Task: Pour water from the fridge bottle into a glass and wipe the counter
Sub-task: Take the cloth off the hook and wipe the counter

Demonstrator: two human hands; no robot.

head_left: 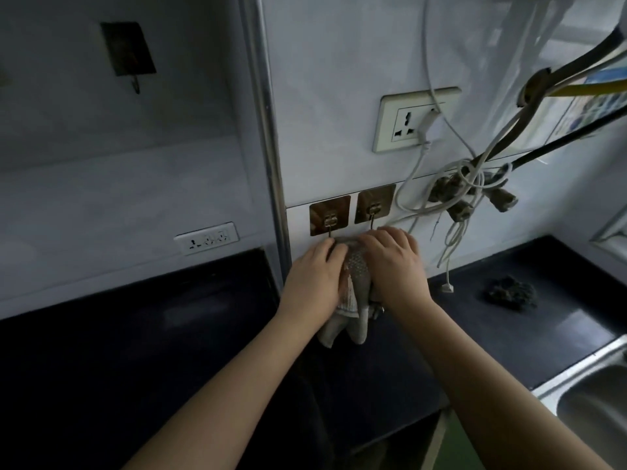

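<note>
Dark counter [169, 334] (black scrubber [510, 292] on it)

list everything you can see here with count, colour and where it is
cloth: 1, grey, at the wall under the two hooks, held in both hands
adhesive hooks: 2, bronze, on the wall above the cloth
dark hook plate: 1, upper left wall
wall sockets: 2, white, one right of centre with a plug in, one low on the left
cables: a tangle, white and dark, right wall
scrubber: 1, dark, on the counter at right
counter: 1, black
sink: 1, steel, lower right
left hand: grips the cloth
right hand: grips the cloth
</note>
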